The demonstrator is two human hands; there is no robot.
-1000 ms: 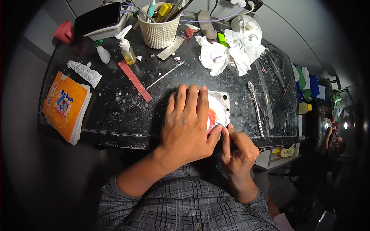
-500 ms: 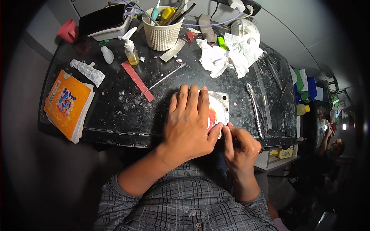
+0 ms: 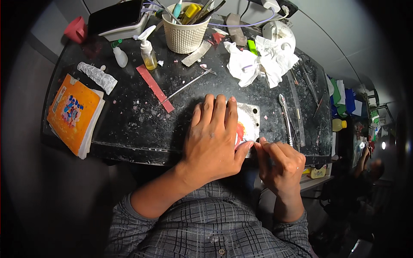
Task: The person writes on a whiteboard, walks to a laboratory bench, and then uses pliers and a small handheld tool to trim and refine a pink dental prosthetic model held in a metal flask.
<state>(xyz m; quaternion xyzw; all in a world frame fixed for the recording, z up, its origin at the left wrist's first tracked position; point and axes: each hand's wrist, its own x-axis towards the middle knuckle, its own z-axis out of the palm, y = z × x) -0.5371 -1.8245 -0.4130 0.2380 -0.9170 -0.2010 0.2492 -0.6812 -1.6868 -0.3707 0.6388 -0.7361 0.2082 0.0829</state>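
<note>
My left hand [image 3: 211, 137] lies over the left part of a square metal plate [image 3: 254, 109], fingers close together on it, gripping it at the desk's front. On the plate sits a round white mass with a reddish, wax-like patch [image 3: 240, 131]; its left part is hidden under my fingers. My right hand [image 3: 279, 165] is pinched at the plate's lower right corner, on what looks like a thin tool, mostly hidden by the fingers, its tip near my left thumb. To the right lies a metal-handled instrument [image 3: 285, 116].
On the black desk [image 3: 129, 124] are an orange booklet [image 3: 75, 116], red strip [image 3: 152, 86], metal tool [image 3: 187, 86], pump bottle [image 3: 149, 58], tool cup [image 3: 185, 36] and crumpled tissues [image 3: 275, 60]. At far right, a co-worker [image 3: 370, 167] is at another bench.
My right hand has shifted right, its fingertips pulled a little away from my left thumb. My left hand stays on the plate, moved slightly right in the picture along with it.
</note>
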